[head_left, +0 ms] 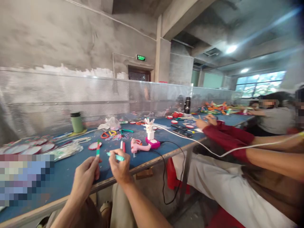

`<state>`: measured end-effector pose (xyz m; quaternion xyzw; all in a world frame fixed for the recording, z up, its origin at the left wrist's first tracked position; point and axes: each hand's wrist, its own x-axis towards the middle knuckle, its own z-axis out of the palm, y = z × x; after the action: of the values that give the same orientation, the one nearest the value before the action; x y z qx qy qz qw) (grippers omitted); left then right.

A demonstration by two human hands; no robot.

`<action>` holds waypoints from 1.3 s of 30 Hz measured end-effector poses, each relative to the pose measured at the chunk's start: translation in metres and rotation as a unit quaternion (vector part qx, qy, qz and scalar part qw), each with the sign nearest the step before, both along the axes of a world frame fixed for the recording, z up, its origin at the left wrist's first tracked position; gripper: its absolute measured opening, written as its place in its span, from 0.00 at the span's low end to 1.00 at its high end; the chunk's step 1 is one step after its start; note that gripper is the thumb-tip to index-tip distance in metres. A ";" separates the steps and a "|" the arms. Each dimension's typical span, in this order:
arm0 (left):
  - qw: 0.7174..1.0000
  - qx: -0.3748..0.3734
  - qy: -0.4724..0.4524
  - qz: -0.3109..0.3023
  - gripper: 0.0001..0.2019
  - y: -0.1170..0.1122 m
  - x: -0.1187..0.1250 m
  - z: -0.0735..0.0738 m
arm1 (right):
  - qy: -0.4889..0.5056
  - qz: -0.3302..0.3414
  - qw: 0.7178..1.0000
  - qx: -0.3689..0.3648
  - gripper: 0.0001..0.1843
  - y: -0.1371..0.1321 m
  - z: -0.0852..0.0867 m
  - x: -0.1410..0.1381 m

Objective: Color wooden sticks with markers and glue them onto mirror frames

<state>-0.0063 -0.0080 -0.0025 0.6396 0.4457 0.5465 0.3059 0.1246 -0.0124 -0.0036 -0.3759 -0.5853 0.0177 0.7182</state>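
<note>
Left hand (85, 177) and right hand (120, 169) are raised side by side over the near edge of the blue desk (71, 172), close together but apart. The left hand is closed round the lower end of a striped stick (98, 149), green, white and red, which stands nearly upright. The right hand pinches a teal stick (116, 155) that lies crosswise, pointing toward the left hand. A white and a red stick (123, 146) rise just behind the right hand's fingers; whether they are gripped cannot be told.

Behind the desk runs a long metal mesh partition (95, 91). On the right a co-worker in a dark red sleeve (225, 134) rests a hand (210, 119) on the desk. A white cable (213, 152) sags off the desk's edge in front of that sleeve. Red-rimmed round discs (30, 148) lie in a row at the far left. A green tumbler (76, 123) stands near the partition, a black flask (187, 105) farther right. A pink glue gun (139, 146) lies just beyond the right hand, beside a white stand (150, 131) on a pink base.
</note>
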 end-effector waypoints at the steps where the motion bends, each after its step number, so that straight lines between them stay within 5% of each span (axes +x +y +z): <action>1: 1.000 -0.016 -0.006 -0.022 0.20 0.001 0.000 0.001 | 0.000 0.001 1.000 -0.005 0.11 0.001 0.000 0.000; 9: 0.993 -0.057 -0.068 -0.075 0.20 0.006 0.000 0.004 | -0.009 0.010 1.000 -0.012 0.12 0.001 0.003 0.001; 31: 0.989 -0.050 -0.103 -0.090 0.10 0.010 -0.004 0.004 | 0.023 0.024 0.995 -0.096 0.14 0.006 0.003 0.000; 39: 0.980 -0.080 -0.133 -0.123 0.13 0.007 -0.007 0.017 | 0.062 0.063 0.990 -0.108 0.14 0.003 0.012 -0.001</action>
<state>-0.0137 -0.0014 0.0144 0.5846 0.3614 0.5471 0.4778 0.1236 -0.0098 0.0083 -0.4120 -0.5567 0.1491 0.7058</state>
